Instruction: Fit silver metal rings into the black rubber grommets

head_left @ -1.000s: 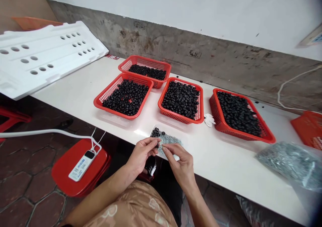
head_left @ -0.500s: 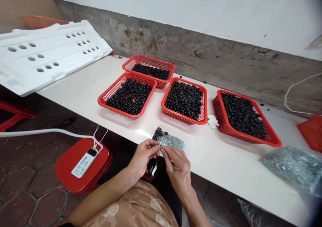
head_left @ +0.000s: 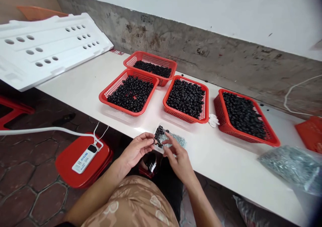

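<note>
My left hand (head_left: pixel 138 149) is closed in a pinch at the table's front edge, with a small black ring-shaped piece (head_left: pixel 155 141) between thumb and fingertips. My right hand (head_left: pixel 178 157) is just to its right, fingers apart over a shallow tray (head_left: pixel 158 149); I make out nothing held in it. Inside the tray lie many small shiny metal parts (head_left: pixel 177 139), too fine to identify. A small group of black ring-shaped pieces (head_left: pixel 159 133) sits at the tray's left side. My right fingers partly cover the tray's near part.
Several red baskets of black pieces stand behind the tray, among them the left one (head_left: pixel 118 109) and the right one (head_left: pixel 226 128). A plastic bag of metal parts (head_left: pixel 289 168) lies at right. A white foam panel (head_left: pixel 57 49) leans at left. A power strip (head_left: pixel 84 160) rests on a red stool (head_left: pixel 66 176).
My hands, together at the fingertips before, have come apart. The left has drawn slightly left with the black piece; the right has opened its fingers over the tray.
</note>
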The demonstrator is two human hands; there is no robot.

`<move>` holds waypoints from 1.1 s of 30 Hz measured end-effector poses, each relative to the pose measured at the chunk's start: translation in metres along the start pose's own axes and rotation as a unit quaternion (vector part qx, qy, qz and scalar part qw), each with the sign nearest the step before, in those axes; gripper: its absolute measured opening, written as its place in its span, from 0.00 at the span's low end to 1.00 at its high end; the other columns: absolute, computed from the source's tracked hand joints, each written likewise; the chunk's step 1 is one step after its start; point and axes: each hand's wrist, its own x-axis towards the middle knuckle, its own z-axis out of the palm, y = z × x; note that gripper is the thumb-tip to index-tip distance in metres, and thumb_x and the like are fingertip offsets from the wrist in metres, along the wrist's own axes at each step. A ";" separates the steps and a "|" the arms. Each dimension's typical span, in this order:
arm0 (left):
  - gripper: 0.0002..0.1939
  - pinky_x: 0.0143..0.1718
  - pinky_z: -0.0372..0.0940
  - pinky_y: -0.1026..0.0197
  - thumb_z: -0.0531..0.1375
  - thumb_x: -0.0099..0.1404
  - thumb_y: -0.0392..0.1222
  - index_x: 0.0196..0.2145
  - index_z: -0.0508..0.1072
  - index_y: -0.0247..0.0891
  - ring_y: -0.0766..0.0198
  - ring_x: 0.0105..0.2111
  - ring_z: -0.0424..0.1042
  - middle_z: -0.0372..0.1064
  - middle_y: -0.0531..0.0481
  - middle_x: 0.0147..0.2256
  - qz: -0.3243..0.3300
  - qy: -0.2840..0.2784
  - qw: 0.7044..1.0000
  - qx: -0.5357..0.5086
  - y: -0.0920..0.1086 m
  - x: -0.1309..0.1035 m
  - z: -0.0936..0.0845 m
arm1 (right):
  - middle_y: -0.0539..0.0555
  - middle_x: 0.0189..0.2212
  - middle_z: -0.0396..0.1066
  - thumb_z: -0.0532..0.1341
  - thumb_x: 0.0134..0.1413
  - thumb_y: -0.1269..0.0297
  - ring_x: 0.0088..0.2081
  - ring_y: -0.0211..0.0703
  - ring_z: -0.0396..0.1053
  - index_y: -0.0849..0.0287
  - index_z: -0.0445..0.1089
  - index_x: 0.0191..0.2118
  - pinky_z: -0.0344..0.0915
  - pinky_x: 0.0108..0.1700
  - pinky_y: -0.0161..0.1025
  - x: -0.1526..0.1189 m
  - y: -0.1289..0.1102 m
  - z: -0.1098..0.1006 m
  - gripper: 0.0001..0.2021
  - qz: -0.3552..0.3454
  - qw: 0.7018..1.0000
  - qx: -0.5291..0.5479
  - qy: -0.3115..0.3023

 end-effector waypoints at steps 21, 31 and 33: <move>0.07 0.32 0.63 0.67 0.65 0.56 0.38 0.34 0.76 0.33 0.70 0.28 0.71 0.75 0.47 0.33 0.038 -0.028 0.991 0.121 -0.013 0.011 -0.002 | 0.54 0.27 0.74 0.60 0.54 0.79 0.28 0.41 0.72 0.59 0.76 0.28 0.57 0.30 0.32 0.061 0.017 -0.003 0.11 -0.045 0.936 -0.266 -0.227; 0.14 0.30 0.61 0.66 0.69 0.55 0.45 0.36 0.77 0.33 0.71 0.24 0.68 0.73 0.50 0.29 0.041 -0.009 0.988 0.148 -0.014 0.007 0.002 | 0.55 0.39 0.78 0.58 0.63 0.67 0.37 0.43 0.76 0.57 0.76 0.45 0.70 0.40 0.37 0.035 0.017 -0.021 0.10 -0.080 0.990 -0.090 -0.077; 0.16 0.29 0.61 0.66 0.70 0.55 0.46 0.38 0.78 0.34 0.71 0.23 0.67 0.72 0.51 0.28 0.041 -0.018 0.989 0.144 -0.016 0.007 0.007 | 0.54 0.39 0.78 0.59 0.63 0.65 0.35 0.42 0.76 0.54 0.75 0.49 0.71 0.37 0.37 0.027 0.012 -0.024 0.11 -0.097 0.995 -0.028 -0.025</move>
